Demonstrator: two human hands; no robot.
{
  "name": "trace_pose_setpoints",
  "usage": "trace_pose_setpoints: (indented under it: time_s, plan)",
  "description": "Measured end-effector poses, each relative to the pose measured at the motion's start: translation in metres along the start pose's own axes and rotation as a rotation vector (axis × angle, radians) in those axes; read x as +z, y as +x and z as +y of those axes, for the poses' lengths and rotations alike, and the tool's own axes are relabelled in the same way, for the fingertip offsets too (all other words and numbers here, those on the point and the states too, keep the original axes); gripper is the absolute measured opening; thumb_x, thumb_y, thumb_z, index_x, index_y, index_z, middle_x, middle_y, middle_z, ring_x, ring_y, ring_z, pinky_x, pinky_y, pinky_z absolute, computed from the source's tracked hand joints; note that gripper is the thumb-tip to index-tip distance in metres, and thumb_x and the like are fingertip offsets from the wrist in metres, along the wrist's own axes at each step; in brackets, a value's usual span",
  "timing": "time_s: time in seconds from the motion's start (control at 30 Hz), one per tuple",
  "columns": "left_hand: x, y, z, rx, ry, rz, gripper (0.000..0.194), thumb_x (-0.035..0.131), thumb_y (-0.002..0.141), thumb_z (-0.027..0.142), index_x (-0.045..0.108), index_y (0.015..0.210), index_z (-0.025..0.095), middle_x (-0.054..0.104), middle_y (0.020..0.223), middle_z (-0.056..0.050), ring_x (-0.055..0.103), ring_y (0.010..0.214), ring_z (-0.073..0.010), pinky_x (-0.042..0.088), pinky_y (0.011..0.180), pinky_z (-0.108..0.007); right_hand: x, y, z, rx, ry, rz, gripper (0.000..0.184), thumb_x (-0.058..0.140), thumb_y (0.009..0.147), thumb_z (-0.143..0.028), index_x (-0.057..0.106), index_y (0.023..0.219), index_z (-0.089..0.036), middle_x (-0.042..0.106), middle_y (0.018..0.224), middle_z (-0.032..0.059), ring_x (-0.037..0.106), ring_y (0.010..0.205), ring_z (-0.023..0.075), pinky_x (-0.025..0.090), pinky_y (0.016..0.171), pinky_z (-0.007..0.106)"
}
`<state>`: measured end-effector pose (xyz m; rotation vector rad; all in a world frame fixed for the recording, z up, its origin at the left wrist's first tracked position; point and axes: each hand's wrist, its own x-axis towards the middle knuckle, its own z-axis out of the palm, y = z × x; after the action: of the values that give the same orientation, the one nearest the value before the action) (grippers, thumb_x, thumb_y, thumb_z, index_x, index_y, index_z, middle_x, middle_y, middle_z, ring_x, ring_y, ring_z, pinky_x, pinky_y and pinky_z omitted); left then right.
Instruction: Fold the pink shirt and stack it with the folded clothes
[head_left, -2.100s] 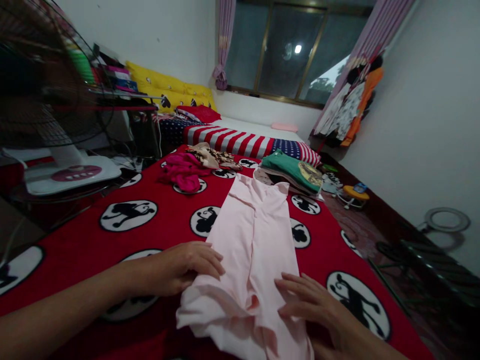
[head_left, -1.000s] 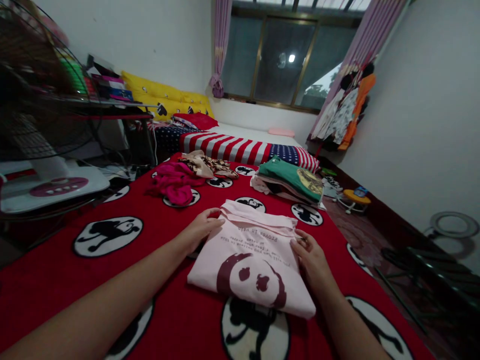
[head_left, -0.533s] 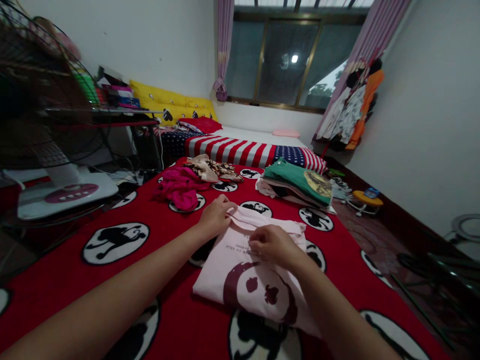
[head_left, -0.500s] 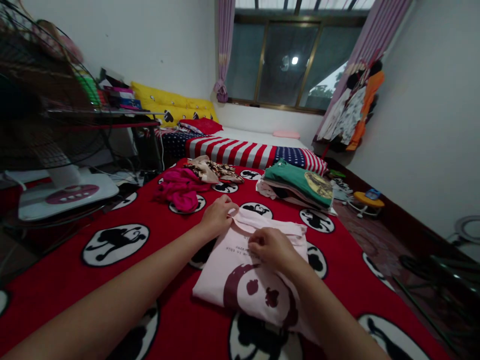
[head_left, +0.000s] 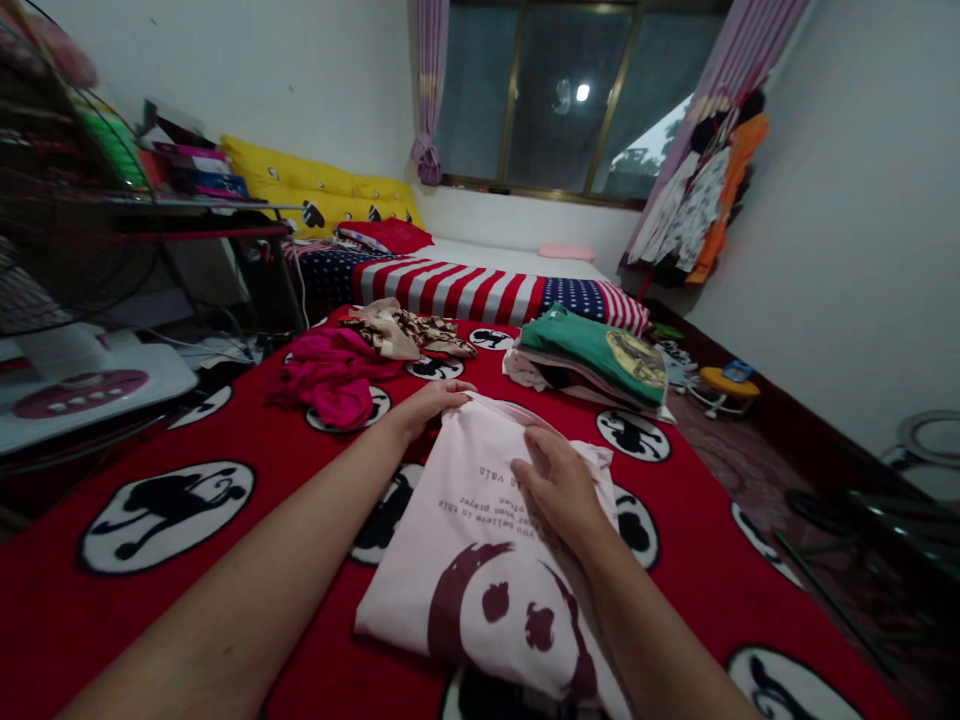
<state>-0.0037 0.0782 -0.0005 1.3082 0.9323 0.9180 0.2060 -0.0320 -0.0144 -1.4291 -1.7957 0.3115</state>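
Observation:
A pale pink T-shirt (head_left: pixel 420 560) lies folded on the red blanket, its printed panda and lettering face up. At its far left corner the fingers of my left hand (head_left: pixel 435 400) are closed on the fabric, lifting that edge slightly. My right hand (head_left: pixel 562 490) rests on the upper right part of the shirt, thumb apart from the fingers, and covers some of the lettering. Beyond the shirt to the right is a folded stack of clothes with a green shirt (head_left: pixel 577 345) on top. Farther left lie a crumpled magenta garment (head_left: pixel 337 375) and a patterned beige cloth (head_left: pixel 401 330).
The red blanket (head_left: pixel 300 640) with monkey patches spreads beneath everything. A fan (head_left: pixel 90 370) and a cluttered desk (head_left: pixel 210 225) stand at the left. Behind is a bed with a striped cover (head_left: pixel 457 290); clothes hang at the right (head_left: pixel 705 210), above a small yellow stool (head_left: pixel 727 380).
The shirt's far edge has been drawn up and smoothed, showing more lettering. My right hand has opened from a curled grip and moved slightly right. The camera view has shifted.

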Motion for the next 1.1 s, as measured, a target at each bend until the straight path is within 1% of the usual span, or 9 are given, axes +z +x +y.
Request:
trace_pose_setpoints:
  time_s: [0.17,0.3,0.47,0.57,0.7,0.83,0.97,1.03,1.1]
  plan:
    - [-0.004,-0.009,-0.002,-0.04,-0.325,-0.041,0.05,0.075,0.067,0.019,0.06,0.114,0.013,0.069,0.079,-0.003,0.061,0.059,-0.0116,0.044,0.056,-0.02,0.005,0.008,0.026,0.29,0.34,0.229,0.051,0.061,0.075,-0.039,0.057,0.121,-0.016,0.059,0.123,0.0154,0.059,0.11,0.0263,0.048,0.094,0.042]
    - [0.002,-0.015,0.002,-0.062,-0.507,-0.122,0.055,0.071,0.068,0.015,0.056,0.121,0.013,0.068,0.072,-0.003,0.063,0.06,-0.0144,0.049,0.058,-0.023,0.006,0.009,0.03,0.405,0.442,0.242,0.052,0.063,0.071,-0.037,0.058,0.117,-0.014,0.062,0.117,0.0163,0.062,0.104,0.0259,0.05,0.092,0.042]
    - [0.001,-0.016,0.007,0.136,-0.5,-0.097,0.06,0.074,0.063,0.009,0.057,0.121,0.015,0.068,0.074,0.001,0.063,0.061,-0.0098,0.048,0.06,-0.018,0.008,0.005,0.032,0.362,0.472,0.265,0.042,0.064,0.071,-0.032,0.06,0.109,-0.017,0.065,0.11,0.0131,0.063,0.104,0.0251,0.049,0.092,0.042]
    - [-0.008,-0.018,0.006,0.15,-0.396,-0.187,0.07,0.072,0.055,0.0,0.058,0.122,0.017,0.071,0.087,-0.002,0.066,0.072,-0.0114,0.05,0.068,-0.019,0.008,0.003,0.034,0.322,0.463,0.266,0.031,0.063,0.072,-0.029,0.062,0.101,-0.018,0.065,0.106,0.0114,0.063,0.1,0.0242,0.049,0.091,0.042]
    - [-0.012,-0.021,0.001,0.147,-0.324,-0.209,0.077,0.066,0.051,-0.003,0.059,0.125,0.018,0.069,0.075,0.002,0.061,0.062,-0.0079,0.045,0.06,-0.015,0.005,0.002,0.031,0.234,0.366,0.259,0.024,0.06,0.073,-0.027,0.065,0.094,-0.018,0.063,0.104,0.0096,0.061,0.1,0.0243,0.047,0.092,0.043]
    - [0.002,-0.02,-0.002,0.165,-0.368,-0.139,0.081,0.071,0.049,0.001,0.058,0.127,0.019,0.062,0.065,0.006,0.054,0.053,-0.0055,0.041,0.054,-0.015,0.001,0.001,0.022,0.186,0.268,0.239,0.02,0.058,0.075,-0.027,0.07,0.088,-0.018,0.061,0.108,0.0102,0.056,0.105,0.0246,0.042,0.098,0.042]
    - [0.018,-0.014,0.0,0.239,-0.239,0.047,0.073,0.08,0.05,0.014,0.06,0.12,0.018,0.064,0.081,0.001,0.056,0.061,-0.0082,0.043,0.056,-0.018,-0.001,-0.001,0.017,0.176,0.259,0.22,0.019,0.058,0.075,-0.026,0.071,0.086,-0.018,0.06,0.109,0.0099,0.055,0.106,0.0242,0.041,0.098,0.042]
    - [0.02,-0.011,0.0,0.191,0.0,0.191,0.051,0.081,0.053,0.021,0.066,0.102,0.015,0.062,0.074,0.002,0.051,0.054,-0.0072,0.038,0.05,-0.018,-0.001,-0.001,0.016,0.172,0.256,0.221,0.018,0.059,0.075,-0.026,0.072,0.086,-0.019,0.061,0.108,0.0096,0.055,0.106,0.0242,0.04,0.098,0.042]
    - [0.019,-0.009,0.0,0.081,0.216,0.251,0.028,0.081,0.057,0.029,0.065,0.073,0.012,0.054,0.055,0.004,0.042,0.043,-0.0062,0.03,0.044,-0.019,-0.001,-0.001,0.016,0.168,0.255,0.223,0.018,0.059,0.075,-0.025,0.072,0.085,-0.019,0.061,0.108,0.0093,0.056,0.106,0.024,0.04,0.098,0.042]
